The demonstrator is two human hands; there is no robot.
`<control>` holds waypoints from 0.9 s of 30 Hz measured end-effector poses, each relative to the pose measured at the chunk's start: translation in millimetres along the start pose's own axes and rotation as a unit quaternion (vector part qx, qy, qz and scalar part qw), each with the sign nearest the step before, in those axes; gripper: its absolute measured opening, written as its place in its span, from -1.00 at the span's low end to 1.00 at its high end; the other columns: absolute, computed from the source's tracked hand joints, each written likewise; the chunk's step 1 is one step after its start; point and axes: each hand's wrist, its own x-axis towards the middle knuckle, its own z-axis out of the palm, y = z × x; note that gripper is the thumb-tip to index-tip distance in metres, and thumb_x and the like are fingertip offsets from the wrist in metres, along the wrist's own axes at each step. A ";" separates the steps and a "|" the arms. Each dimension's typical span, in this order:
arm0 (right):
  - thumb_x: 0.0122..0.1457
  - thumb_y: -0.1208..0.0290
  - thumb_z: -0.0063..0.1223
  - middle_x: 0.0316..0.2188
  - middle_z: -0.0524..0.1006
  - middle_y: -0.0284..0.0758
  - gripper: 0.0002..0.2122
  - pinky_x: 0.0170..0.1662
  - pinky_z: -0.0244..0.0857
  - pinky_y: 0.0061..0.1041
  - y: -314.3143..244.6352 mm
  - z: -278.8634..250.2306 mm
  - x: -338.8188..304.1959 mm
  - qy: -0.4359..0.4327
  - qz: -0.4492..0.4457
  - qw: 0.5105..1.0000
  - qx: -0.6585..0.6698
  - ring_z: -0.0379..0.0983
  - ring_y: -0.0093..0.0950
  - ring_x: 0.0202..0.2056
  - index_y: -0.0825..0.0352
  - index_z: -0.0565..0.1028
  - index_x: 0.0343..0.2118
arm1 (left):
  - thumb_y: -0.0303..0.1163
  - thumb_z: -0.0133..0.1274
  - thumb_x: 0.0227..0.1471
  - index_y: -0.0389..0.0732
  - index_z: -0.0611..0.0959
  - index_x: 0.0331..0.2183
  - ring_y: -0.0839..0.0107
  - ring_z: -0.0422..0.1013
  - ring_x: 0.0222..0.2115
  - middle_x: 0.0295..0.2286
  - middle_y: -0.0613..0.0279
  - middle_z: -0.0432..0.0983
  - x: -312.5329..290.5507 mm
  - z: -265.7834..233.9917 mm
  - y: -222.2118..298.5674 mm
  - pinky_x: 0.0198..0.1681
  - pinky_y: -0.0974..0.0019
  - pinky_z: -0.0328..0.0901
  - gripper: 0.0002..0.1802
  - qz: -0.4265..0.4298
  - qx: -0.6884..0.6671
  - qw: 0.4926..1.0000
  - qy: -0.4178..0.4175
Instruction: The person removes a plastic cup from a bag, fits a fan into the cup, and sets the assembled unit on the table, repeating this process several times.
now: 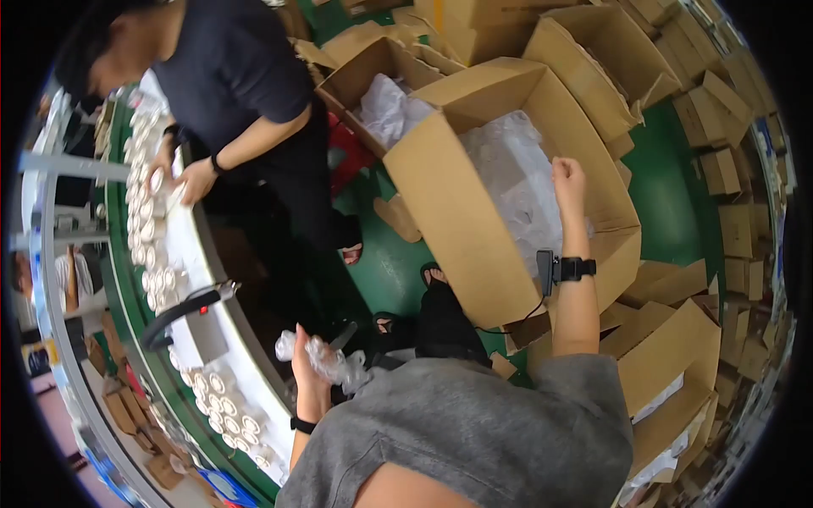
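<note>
My left hand point(310, 377) is beside the white worktop, its fingers closed around a bunch of crumpled clear plastic point(332, 360) close to my body. The exact form of that plastic is hard to make out. Over a large open cardboard box point(464, 220) is my right hand point(569, 182), its fingers curled in. Whether anything sits in those fingers is hidden. Below it, translucent plastic bags point(508, 165) lie inside the box.
A co-worker point(237, 76) at the left handles white round-topped items on a green conveyor point(118, 199). More such items point(224, 411) stand nearer me. A black curved bar point(182, 313) rises beside the worktop point(190, 245). Open cartons point(669, 347) crowd the right side and back.
</note>
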 end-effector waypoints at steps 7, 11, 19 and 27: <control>-0.11 0.07 -0.05 -0.27 0.41 -0.16 -0.44 -0.17 0.20 -0.31 149.1 66.2 35.7 -0.242 0.105 0.891 -0.368 0.34 -0.26 -0.20 0.30 0.20 -0.07 | -0.11 -0.07 -0.07 -0.03 0.43 -0.56 0.54 0.16 -0.82 -0.77 0.39 0.23 6.3 39.6 -24.3 -0.79 0.48 0.07 -0.77 0.014 0.207 0.963 0.171; -0.13 0.10 -0.02 -0.28 0.36 -0.01 -0.40 -0.21 0.23 -0.28 179.5 113.5 41.1 -0.207 0.133 0.887 -0.390 0.33 -0.13 -0.25 0.34 0.15 -0.04 | -0.12 -0.05 -0.09 -0.03 0.45 -0.52 0.53 0.17 -0.82 -0.77 0.40 0.22 7.4 30.4 -23.9 -0.78 0.47 0.07 -0.79 -0.048 0.187 0.959 0.207; -0.16 0.17 0.02 -0.19 0.30 0.00 -0.48 -0.15 0.18 -0.25 215.6 113.5 51.8 -0.153 0.120 0.922 -0.333 0.28 -0.14 -0.19 0.33 0.25 -0.12 | -0.11 -0.03 -0.10 -0.03 0.40 -0.60 0.52 0.17 -0.81 -0.78 0.41 0.21 13.9 46.5 -25.3 -0.76 0.47 0.07 -0.75 -0.025 0.161 0.952 0.257; -0.17 0.12 -0.02 -0.15 0.30 -0.22 -0.44 -0.05 0.11 -0.23 -29.3 -15.8 -12.8 -0.229 0.188 0.661 0.689 0.23 -0.30 -0.11 0.35 0.22 -0.10 | -0.15 -0.08 -0.05 -0.11 0.44 -0.59 0.58 0.20 -0.71 -0.72 0.39 0.29 -28.2 66.8 -29.2 -0.64 0.49 0.08 -0.74 0.113 0.252 0.959 0.056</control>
